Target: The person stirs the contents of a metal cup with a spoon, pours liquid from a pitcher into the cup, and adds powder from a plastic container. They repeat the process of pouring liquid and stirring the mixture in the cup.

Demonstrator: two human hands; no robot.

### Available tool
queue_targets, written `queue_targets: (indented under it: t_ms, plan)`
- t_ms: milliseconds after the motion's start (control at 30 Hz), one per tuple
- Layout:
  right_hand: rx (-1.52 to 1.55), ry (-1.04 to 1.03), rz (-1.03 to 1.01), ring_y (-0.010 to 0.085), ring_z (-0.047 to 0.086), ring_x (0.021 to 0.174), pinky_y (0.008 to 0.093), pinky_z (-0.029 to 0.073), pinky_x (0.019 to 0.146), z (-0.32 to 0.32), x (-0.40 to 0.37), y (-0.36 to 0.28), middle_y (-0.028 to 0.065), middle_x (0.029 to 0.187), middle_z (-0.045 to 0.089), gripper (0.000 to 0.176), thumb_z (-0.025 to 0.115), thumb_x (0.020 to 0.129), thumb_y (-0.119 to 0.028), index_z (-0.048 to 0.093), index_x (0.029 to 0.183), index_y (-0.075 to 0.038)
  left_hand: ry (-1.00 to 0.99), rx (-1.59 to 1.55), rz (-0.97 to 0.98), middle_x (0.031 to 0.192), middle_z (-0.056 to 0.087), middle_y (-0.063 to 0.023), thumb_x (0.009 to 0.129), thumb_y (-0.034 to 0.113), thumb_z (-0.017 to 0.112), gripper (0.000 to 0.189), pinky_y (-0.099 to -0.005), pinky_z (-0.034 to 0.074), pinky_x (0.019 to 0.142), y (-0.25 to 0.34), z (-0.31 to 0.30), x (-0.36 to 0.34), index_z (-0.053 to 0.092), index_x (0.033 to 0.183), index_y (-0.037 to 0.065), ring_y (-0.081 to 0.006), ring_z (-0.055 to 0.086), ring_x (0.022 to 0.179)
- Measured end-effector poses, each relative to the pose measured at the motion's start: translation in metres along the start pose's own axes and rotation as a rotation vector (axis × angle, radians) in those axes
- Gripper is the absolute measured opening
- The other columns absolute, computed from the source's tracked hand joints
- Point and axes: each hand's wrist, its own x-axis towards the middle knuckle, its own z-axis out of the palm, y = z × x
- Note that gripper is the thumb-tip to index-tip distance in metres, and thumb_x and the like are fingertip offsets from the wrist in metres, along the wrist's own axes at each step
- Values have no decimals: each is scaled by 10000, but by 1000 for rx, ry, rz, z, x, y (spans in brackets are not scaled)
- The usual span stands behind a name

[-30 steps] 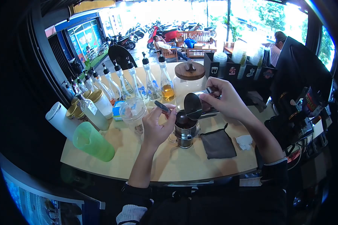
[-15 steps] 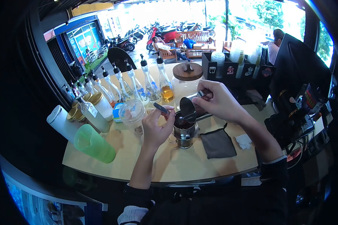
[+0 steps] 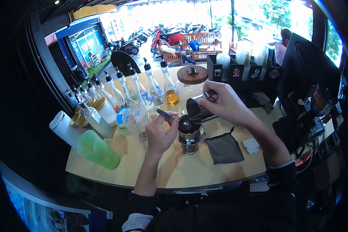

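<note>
Steel cup (image 3: 190, 136) stands near the middle of the counter (image 3: 181, 170), dark inside. The right hand (image 3: 225, 103) has its grip closed on a metal jug (image 3: 194, 111), tipped over the cup's mouth. The left hand (image 3: 159, 134) pinches a spoon (image 3: 165, 114) whose bowl dips into the cup. A grey cloth (image 3: 224, 149) lies just beside it, a glass jar (image 3: 137, 116) stands on the other side, and syrup bottles (image 3: 154, 87) line up behind.
</note>
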Motion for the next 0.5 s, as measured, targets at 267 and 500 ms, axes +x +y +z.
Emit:
queue_targets:
  t_ms: [267,500]
  plan:
    - [-2,21,-15,182,513,542,330,426,544,1,6,6,133,600,524,248,688,779,-124,533,842,59,-31,-1,-3,703,653,-68,819,55,688,93,-269,477,571,-3,-3,-1,672,909,40,-132,630,619]
    - [-38,16,-12,182,508,545,333,414,542,0,10,7,126,598,522,249,687,777,-128,537,850,57,-65,37,15,758,672,-71,821,65,695,96,-289,486,612,-8,-9,1,677,911,36,-162,642,664]
